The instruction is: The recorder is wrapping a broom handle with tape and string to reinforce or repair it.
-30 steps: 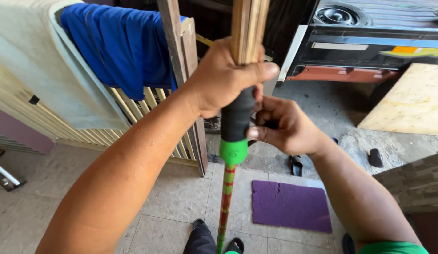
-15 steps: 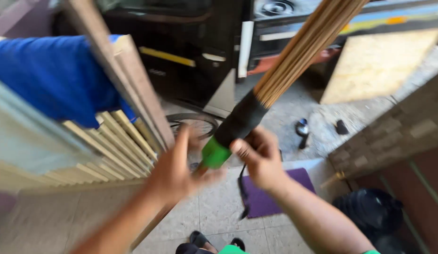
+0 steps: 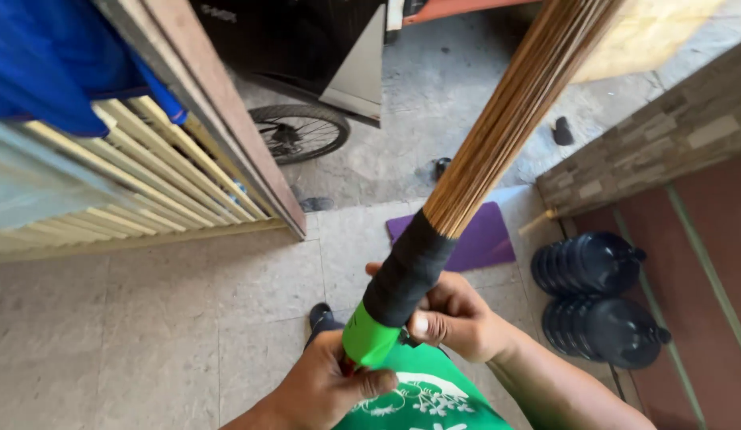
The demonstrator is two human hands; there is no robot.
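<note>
Since half a second ago I've pulled the stick broom in closer and tipped it steeper, my left hand now closed below the green band, my right hand wrapped around the black binding just above, bristles fanning away from both hands.

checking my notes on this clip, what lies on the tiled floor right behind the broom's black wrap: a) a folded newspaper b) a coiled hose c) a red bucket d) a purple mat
d: a flat purple mat lies on the pale tiled floor, partly hidden by the broom, whose handle the left hand and right hand grip below the bristles.
</note>
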